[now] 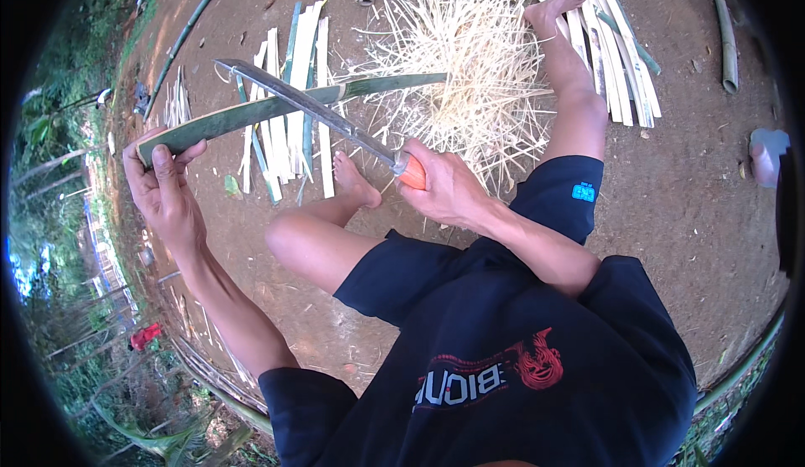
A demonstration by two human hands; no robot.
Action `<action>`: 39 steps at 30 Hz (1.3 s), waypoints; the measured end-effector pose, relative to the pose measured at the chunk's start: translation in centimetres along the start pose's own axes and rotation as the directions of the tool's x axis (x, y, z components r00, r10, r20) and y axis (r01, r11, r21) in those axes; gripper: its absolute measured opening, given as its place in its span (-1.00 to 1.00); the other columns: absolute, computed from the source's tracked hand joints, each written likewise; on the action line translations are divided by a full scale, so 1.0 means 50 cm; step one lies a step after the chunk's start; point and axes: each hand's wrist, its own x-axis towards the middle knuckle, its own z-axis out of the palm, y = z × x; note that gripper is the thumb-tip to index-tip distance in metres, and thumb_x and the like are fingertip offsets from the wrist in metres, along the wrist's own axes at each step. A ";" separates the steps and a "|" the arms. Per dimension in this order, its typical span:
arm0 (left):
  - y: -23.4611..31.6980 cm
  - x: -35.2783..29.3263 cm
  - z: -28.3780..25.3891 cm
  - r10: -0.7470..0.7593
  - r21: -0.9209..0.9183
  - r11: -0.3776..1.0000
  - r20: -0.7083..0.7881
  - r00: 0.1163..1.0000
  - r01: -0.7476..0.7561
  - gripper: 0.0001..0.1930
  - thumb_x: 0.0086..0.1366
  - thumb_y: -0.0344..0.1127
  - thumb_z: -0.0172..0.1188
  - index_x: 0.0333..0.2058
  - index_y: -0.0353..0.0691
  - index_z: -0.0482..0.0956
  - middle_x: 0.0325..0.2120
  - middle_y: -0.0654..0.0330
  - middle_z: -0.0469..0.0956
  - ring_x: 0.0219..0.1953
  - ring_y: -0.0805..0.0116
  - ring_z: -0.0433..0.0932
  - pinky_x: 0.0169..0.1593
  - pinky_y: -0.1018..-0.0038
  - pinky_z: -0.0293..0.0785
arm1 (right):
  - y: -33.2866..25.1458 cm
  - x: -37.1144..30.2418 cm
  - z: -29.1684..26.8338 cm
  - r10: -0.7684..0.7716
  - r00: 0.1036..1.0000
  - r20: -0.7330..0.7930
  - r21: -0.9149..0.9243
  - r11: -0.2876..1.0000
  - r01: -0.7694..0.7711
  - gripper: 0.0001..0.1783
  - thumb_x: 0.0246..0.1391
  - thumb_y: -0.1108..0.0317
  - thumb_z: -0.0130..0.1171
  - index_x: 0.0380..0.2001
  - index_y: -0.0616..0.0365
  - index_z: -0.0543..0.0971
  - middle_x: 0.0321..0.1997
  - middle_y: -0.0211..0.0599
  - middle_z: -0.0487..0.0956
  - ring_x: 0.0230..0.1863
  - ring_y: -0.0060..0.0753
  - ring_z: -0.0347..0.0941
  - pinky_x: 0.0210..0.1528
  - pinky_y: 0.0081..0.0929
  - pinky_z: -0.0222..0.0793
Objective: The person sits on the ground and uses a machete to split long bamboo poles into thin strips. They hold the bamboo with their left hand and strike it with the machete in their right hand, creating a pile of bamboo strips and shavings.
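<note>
both hands clamp tight: left grip (163, 190) on green bamboo strip (277, 108), right grip (444, 189) on machete (314, 108).

No packages, labels, signs or screens show anywhere on this dirt ground

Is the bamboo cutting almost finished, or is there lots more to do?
A good part looks done: a big pile of pale shavings and a row of split strips lie on the ground. In hand now: the left hand holds a green bamboo slat while the right hand lays a long knife across it. Whole poles remain uncut.
</note>
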 end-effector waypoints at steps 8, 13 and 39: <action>-0.015 0.010 -0.009 -0.030 -0.014 0.999 -0.024 0.999 0.030 -0.77 0.45 -0.32 -0.01 -0.05 -0.36 0.34 -0.21 0.07 0.50 -0.30 0.28 0.63 -0.15 0.45 0.58 | 0.097 0.051 -0.014 0.212 0.977 0.011 -0.044 0.976 -0.212 -0.68 0.01 0.35 0.16 -0.14 0.20 0.45 -0.47 0.12 0.59 -0.38 0.16 0.58 -0.32 -0.03 0.45; -0.026 0.017 -0.013 -0.013 0.004 1.000 -0.033 0.999 0.013 -0.76 0.44 -0.32 0.01 -0.05 -0.36 0.34 -0.24 0.06 0.51 -0.33 0.27 0.62 -0.18 0.46 0.57 | 0.054 0.047 -0.024 0.128 0.992 0.019 -0.067 0.990 -0.127 -0.75 0.01 0.38 0.16 -0.21 0.19 0.45 -0.54 0.08 0.55 -0.47 0.13 0.54 -0.37 -0.08 0.42; -0.074 0.035 -0.073 -0.063 -0.038 0.997 -0.020 0.998 0.062 -0.80 0.46 -0.33 -0.03 -0.06 -0.31 0.36 -0.24 0.09 0.54 -0.25 0.35 0.55 -0.10 0.44 0.54 | 0.319 0.131 -0.035 0.493 0.869 0.029 -0.168 0.860 -0.482 -0.72 0.04 0.41 0.08 -0.13 0.17 0.49 -0.33 0.11 0.60 -0.31 0.00 0.58 -0.19 -0.15 0.44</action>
